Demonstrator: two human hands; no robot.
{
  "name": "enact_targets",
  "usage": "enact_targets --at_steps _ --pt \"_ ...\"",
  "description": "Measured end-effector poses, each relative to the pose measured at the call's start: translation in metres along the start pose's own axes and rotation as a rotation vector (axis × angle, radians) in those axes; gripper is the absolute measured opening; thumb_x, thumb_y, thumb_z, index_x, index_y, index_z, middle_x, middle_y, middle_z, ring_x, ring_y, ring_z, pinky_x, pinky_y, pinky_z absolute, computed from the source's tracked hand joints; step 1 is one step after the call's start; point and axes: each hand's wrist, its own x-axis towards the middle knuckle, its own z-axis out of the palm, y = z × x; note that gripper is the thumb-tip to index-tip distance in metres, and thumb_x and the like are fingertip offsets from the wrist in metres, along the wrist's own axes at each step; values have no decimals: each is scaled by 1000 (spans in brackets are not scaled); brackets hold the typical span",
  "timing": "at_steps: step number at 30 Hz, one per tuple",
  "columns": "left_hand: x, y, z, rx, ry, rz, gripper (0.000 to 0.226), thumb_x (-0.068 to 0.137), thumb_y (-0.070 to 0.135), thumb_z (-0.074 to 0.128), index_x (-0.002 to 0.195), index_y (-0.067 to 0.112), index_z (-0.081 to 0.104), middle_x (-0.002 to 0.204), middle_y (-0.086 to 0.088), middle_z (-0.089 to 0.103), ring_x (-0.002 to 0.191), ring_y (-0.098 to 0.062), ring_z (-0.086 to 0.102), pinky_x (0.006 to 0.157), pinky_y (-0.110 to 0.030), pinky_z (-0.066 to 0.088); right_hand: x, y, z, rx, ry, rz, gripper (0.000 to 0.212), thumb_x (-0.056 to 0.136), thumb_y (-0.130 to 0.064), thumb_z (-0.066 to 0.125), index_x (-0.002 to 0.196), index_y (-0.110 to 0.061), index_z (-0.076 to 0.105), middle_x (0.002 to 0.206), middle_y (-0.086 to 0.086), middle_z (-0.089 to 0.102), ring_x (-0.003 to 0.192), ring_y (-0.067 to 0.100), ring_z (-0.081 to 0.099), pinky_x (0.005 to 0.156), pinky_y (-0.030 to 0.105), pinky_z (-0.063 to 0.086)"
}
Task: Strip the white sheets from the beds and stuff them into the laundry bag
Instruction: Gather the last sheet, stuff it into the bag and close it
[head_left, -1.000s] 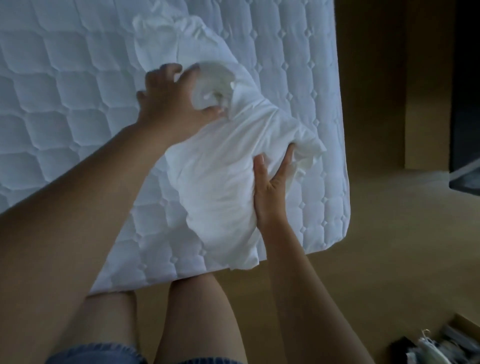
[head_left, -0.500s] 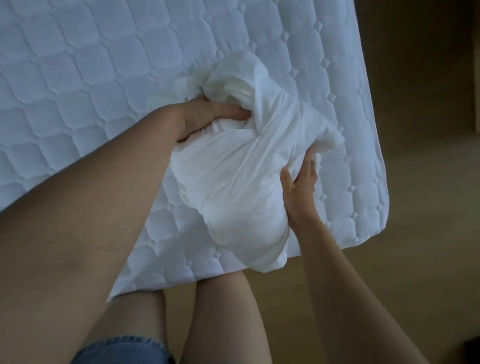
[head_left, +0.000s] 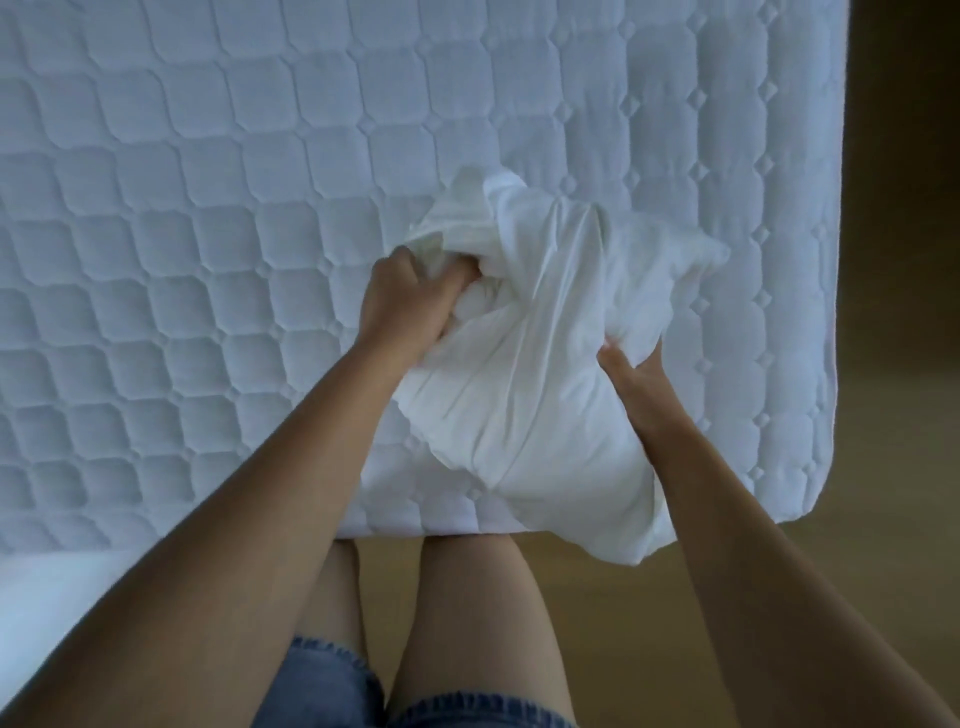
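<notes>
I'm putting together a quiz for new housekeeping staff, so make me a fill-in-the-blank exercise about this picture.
1. The white bundle sits on a quilted ____.
2. The left hand and the right hand both hold the bundle; the one dug into its crumpled folds is the ____.
3. The person's shorts are made of ____.
Missing words: mattress; left; denim.
</notes>
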Motion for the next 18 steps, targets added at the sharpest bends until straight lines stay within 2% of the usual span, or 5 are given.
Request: enact_targets --at_steps 3,6,12,15,18 --pt "-29 9 1 107 -11 172 100 61 71 52 140 12 38 139 -12 46 129 -29 43 102 -41 39 1 -7 13 -34 7 -15 95 75 -36 74 149 -19 17 122 -16 53 98 -18 56 79 6 47" --pt "-46 3 -11 411 -83 102 146 49 85 64 151 15 -13 161 -6 -6 148 -25 0 118 -51 12 6 -20 46 -44 -37 2 124 53 -60 78 150 -32 7 147 -7 40 127 6 48 105 34 43" --pt "-8 -13 -42 278 -169 99 158 24 84 59 150 26 -16 159 2 -5 147 -17 -2 119 -47 11 11 -22 67 30 -3 15 128 49 -57 79 149 -33 3 147 -5 36 126 10 46 108 36 38" --pt "-11 -15 -29 219 12 122 158 24 84 67 150 29 -10 154 -5 3 144 -23 6 116 -43 12 18 -22 58 -68 110 62 124 62 -48 83 151 -26 0 155 2 18 140 19 27 109 30 23" --pt "-10 -18 -27 164 105 71 159 28 80 68 149 28 -19 158 -7 -10 147 -27 -4 117 -47 5 20 -24 60 -266 208 91 124 66 -52 79 151 -22 -7 158 0 -1 144 22 7 112 35 13"
